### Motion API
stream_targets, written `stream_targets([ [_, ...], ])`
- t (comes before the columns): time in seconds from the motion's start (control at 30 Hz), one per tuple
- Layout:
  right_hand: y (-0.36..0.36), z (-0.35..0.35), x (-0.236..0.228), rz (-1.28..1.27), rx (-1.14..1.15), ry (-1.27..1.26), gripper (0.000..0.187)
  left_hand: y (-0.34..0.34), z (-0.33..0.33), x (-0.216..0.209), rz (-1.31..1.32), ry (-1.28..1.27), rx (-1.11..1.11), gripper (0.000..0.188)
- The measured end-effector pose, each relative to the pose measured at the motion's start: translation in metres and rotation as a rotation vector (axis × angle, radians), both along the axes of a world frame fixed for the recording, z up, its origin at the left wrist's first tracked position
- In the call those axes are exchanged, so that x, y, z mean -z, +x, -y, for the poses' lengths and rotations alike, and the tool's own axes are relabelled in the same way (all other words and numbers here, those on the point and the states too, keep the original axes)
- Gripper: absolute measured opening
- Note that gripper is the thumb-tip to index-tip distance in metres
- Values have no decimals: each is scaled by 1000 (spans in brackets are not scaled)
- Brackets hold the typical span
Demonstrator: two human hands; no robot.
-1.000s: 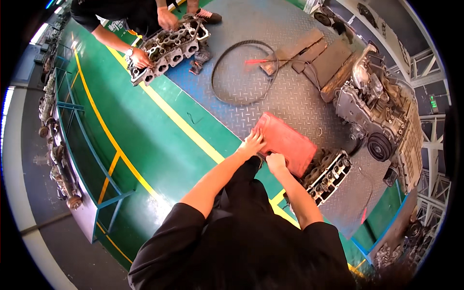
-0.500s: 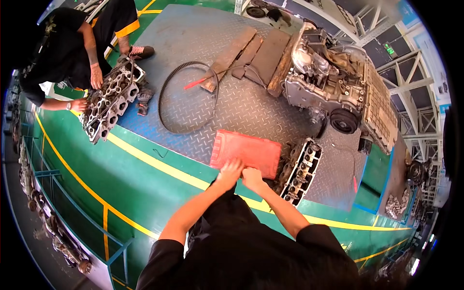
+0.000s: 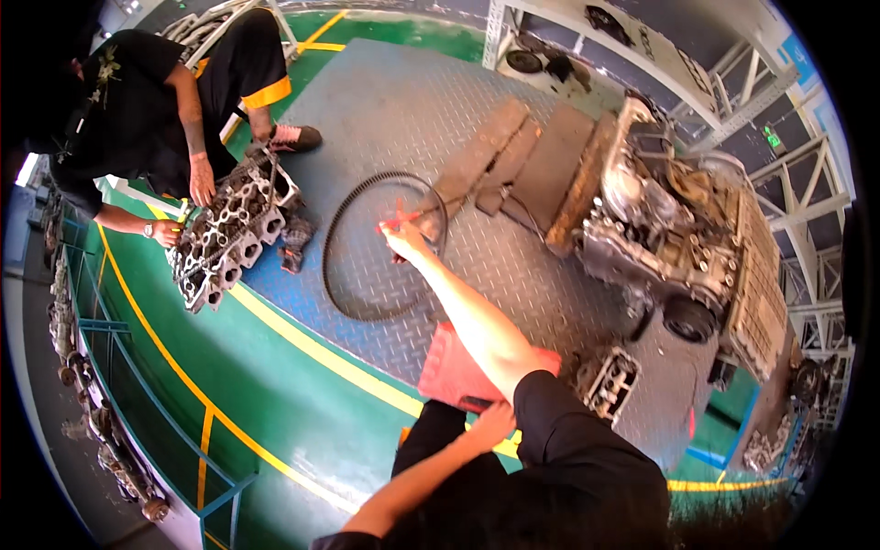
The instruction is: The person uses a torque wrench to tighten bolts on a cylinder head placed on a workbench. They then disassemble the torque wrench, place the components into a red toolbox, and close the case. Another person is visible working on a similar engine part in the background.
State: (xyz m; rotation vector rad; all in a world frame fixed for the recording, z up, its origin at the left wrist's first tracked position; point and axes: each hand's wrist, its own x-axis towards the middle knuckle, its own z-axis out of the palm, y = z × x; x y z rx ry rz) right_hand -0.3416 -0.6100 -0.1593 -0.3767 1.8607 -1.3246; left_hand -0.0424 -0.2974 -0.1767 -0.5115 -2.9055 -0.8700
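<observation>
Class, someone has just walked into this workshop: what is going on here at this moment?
A person crouches on the metal floor plate. Their right hand reaches out to a red-handled tool lying by a looped toothed belt, while the left hand rests at the edge of a red cloth. Nearby, a co-worker's hand rests on a cylinder head. An engine block stands to the right.

A co-worker crouches over a cylinder head at upper left, an engine block sits right beside flat brown boards, and green railing borders the yellow-lined floor.
</observation>
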Motion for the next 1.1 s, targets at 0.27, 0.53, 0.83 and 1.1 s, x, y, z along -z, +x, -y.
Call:
stream_targets([
  [0.27, 31, -7, 27, -453, 163, 261, 38, 29, 38, -12, 309, -307, -130, 24],
  [0.53, 87, -167, -175, 719, 329, -729, 28, 29, 42, 37, 73, -316, -50, 24],
  [0.83, 156, -299, -266, 128, 213, -161, 25, -12, 41, 25, 393, -411, 24, 26],
  [1.1, 266, -582, -290, 56, 846, -31, 37, -42, 54, -38, 455, -292, 116, 41],
])
